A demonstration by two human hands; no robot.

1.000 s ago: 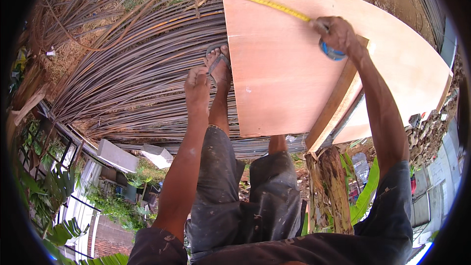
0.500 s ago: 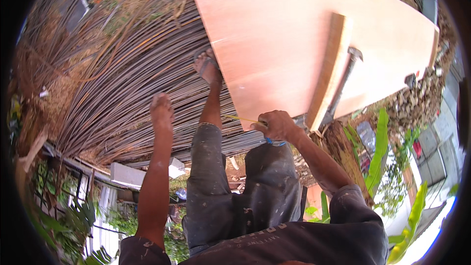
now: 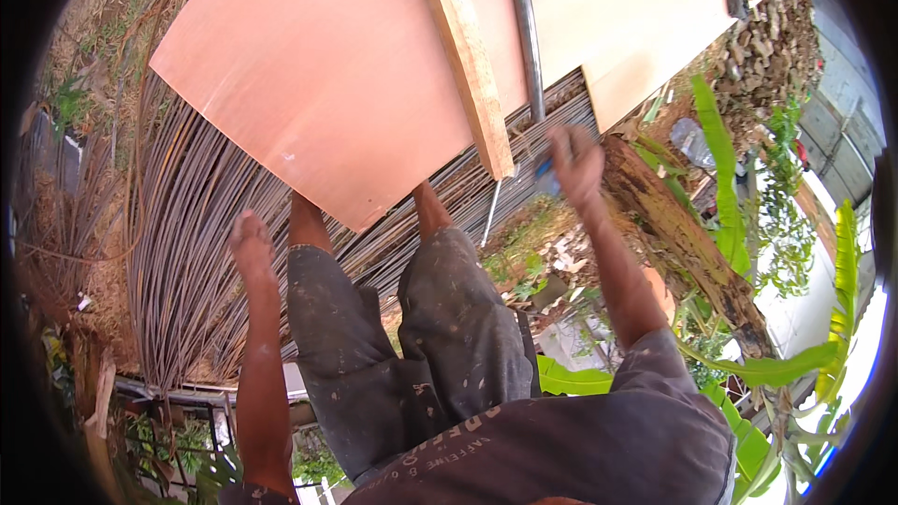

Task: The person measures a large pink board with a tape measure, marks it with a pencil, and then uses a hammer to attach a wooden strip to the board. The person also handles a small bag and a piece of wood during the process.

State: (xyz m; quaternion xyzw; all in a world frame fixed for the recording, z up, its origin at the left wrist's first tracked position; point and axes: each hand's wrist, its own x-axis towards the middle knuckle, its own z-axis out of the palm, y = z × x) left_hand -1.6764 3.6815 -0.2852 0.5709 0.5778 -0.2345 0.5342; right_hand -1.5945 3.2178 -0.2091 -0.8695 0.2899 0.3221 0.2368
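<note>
My right hand (image 3: 577,166), smeared by motion, is raised beside the near edge of a pinkish plywood sheet (image 3: 309,84). Its fingers look bent around a small blue tape measure (image 3: 547,176), blurred at the palm. On the sheet, close to that hand, lie a claw hammer (image 3: 527,33) with a dark handle and a length of squared timber (image 3: 458,61), its near end jutting past the edge. My left hand (image 3: 251,241) hangs over the steel rods (image 3: 201,252), its fingers curled in, nothing visible in them.
The sheet hides my feet. A rough log (image 3: 687,234) lies to the right, with banana leaves (image 3: 720,168) around it. Broken rubble (image 3: 758,51) is heaped at the far right. A thin pale rod (image 3: 491,212) shows below the timber's end.
My right hand has moved right, off the sheet's near corner, and the yellow tape blade no longer shows. The view has turned, and the sheet now covers my feet.
</note>
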